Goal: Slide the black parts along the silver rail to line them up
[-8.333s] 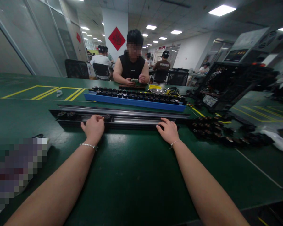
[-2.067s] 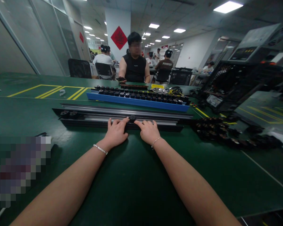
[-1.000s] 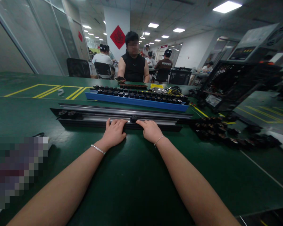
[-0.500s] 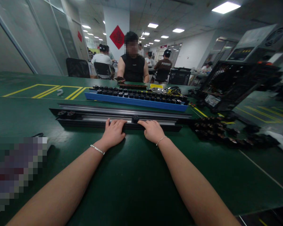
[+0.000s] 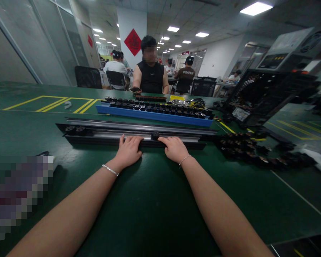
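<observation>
A long black and silver rail (image 5: 107, 134) lies across the green table in front of me. My left hand (image 5: 128, 150) rests flat on the rail's near edge, fingers stretched out. My right hand (image 5: 174, 148) rests beside it, its forefinger touching a small black round part (image 5: 155, 135) that sits in the rail's groove. Two more black parts (image 5: 75, 130) sit at the rail's left end.
A blue tray (image 5: 152, 115) with several black parts lies behind the rail. A heap of black parts (image 5: 246, 148) spreads at the right. A black crate (image 5: 259, 96) stands far right. A person in a black top (image 5: 150, 76) sits across the table. A blurred patch covers the near left.
The small black part and my right hand have slid a little to the right along the rail. My left hand stays where it was.
</observation>
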Tool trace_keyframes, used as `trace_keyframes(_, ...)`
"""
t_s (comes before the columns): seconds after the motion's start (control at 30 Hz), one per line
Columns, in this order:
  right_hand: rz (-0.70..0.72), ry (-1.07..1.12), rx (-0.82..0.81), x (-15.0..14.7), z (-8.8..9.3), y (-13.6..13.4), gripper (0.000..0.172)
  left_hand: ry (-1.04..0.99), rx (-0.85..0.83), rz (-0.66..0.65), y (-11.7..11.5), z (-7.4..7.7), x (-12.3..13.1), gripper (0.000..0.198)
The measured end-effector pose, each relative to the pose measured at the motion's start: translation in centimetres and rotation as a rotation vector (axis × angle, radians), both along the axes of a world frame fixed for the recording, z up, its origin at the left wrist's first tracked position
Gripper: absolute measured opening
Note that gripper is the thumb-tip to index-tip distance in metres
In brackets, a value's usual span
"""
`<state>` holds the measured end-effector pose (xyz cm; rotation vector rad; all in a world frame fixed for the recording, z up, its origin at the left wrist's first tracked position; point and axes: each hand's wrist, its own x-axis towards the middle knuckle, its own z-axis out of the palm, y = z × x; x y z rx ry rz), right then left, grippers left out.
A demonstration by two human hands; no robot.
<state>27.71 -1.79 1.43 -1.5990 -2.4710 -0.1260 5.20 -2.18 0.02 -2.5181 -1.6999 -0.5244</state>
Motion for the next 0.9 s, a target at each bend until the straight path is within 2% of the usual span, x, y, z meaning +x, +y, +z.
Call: trace_keyframes(0.9, -0.023, 0.02, -0.015, 1.6, 0.2, -0.1, 0.053, 0.006, -0.014, 0.002, 0.0, 0.1, 0.0, 0.055)
